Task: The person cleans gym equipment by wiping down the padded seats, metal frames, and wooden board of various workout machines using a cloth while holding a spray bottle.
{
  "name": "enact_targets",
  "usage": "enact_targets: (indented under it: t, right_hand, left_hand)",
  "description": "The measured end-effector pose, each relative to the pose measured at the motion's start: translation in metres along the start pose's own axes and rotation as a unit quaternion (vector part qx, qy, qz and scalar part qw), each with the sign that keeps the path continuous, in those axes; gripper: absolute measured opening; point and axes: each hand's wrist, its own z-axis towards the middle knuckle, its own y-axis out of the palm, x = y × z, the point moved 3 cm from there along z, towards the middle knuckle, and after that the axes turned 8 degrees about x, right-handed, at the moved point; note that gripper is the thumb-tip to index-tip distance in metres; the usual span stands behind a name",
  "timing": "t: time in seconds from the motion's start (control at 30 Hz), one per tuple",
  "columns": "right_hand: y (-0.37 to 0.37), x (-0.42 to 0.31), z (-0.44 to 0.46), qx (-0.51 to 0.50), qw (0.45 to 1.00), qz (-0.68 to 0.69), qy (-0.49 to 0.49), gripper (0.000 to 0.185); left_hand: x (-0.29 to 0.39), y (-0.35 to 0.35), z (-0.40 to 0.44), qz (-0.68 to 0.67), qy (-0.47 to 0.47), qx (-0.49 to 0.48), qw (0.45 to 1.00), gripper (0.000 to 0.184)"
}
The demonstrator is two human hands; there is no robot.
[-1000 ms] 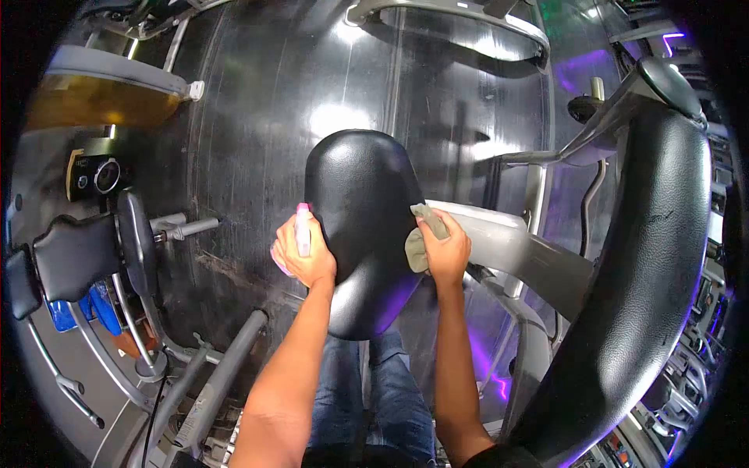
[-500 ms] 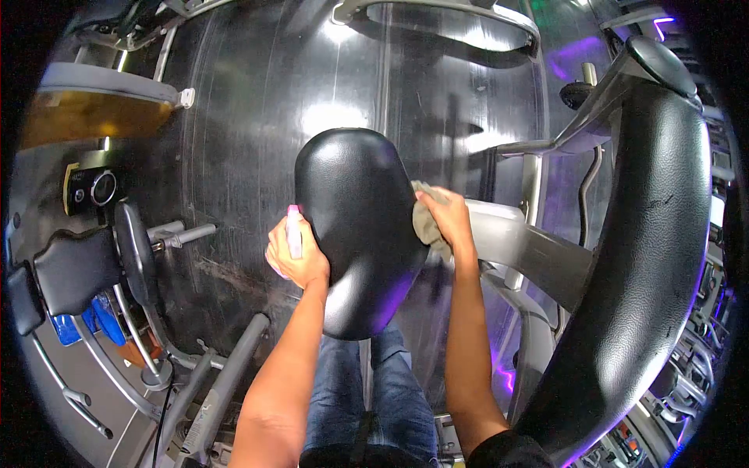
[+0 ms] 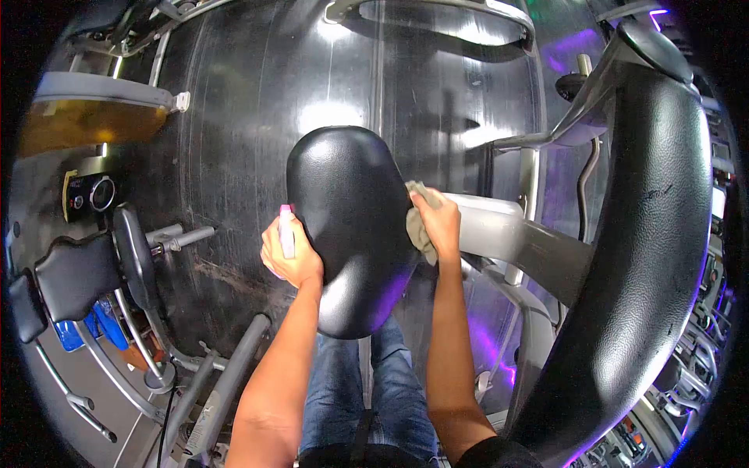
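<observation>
A black padded seat of a gym machine lies below me, between my hands. At its left edge, my left hand is closed around a pink and white bottle, mostly hidden by the fingers. My right hand grips a crumpled grey-green cloth, which rests against the seat's right edge. The seat's top surface looks smooth and shiny, with purple light on its lower right side.
A long black backrest pad curves along the right, joined by a grey metal arm toward the seat. Other machine seats and grey tubes stand at left. Dark flooring stretches ahead.
The seat and both hands appear slightly further left in view. My right hand and cloth stay at the seat's right edge; the bottle is still in my left hand.
</observation>
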Motion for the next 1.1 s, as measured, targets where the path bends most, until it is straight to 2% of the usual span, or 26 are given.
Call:
enact_targets:
  t: [0.03,0.07,0.1,0.2,0.23,0.43,0.5,0.57,0.7,0.77,0.87,1.03,1.1]
  right_hand:
    - [0.002,-0.013,-0.001,0.019,0.999,-0.005,-0.033,0.045]
    - [-0.007,-0.045,-0.013,0.0,1.0,0.011,-0.027,0.037]
    - [-0.006,-0.048,-0.019,0.001,1.0,0.012,-0.025,0.037]
    - [-0.009,-0.051,-0.046,0.081,0.985,0.015,-0.149,0.025]
    - [-0.009,-0.05,-0.057,0.074,0.983,0.025,-0.169,0.023]
    - [-0.013,-0.03,-0.108,0.076,0.98,-0.008,-0.182,0.025]
    - [-0.012,-0.027,-0.101,0.084,0.98,-0.005,-0.18,0.024]
    - [-0.014,-0.033,-0.091,0.139,0.97,-0.032,-0.198,0.023]
    - [-0.007,-0.044,-0.058,0.157,0.976,-0.053,-0.141,0.024]
    - [-0.003,-0.055,-0.057,0.14,0.98,-0.059,-0.125,0.025]
    - [0.007,-0.072,-0.07,0.125,0.977,-0.06,-0.165,0.026]
    - [0.026,-0.081,-0.125,0.001,0.946,-0.072,-0.315,0.027]
    - [0.022,-0.083,-0.129,-0.022,0.939,-0.061,-0.337,0.026]
  left_hand:
    - [-0.001,0.0,0.0,-0.003,-0.003,0.001,1.0,0.026]
    - [-0.002,0.0,0.0,-0.007,-0.006,0.001,1.0,0.027]
    - [-0.002,0.0,0.0,-0.006,-0.004,0.0,1.0,0.027]
    - [0.0,0.0,0.0,-0.023,0.003,0.002,1.0,0.028]
    - [0.001,-0.001,0.001,-0.017,0.01,0.006,1.0,0.029]
    - [0.003,-0.001,0.001,-0.015,0.005,0.005,1.0,0.029]
    - [0.002,-0.001,0.001,-0.014,0.001,0.007,1.0,0.029]
    - [0.001,-0.001,0.001,-0.018,0.014,0.006,1.0,0.03]
    - [-0.001,0.0,0.0,-0.002,0.01,0.002,1.0,0.028]
    - [-0.005,0.001,0.0,-0.008,0.013,0.002,1.0,0.028]
    - [-0.002,0.0,0.0,-0.002,0.015,0.006,1.0,0.028]
    - [0.0,-0.002,0.0,-0.001,0.017,0.005,1.0,0.024]
    - [0.0,-0.002,-0.001,-0.003,0.019,0.009,1.0,0.023]
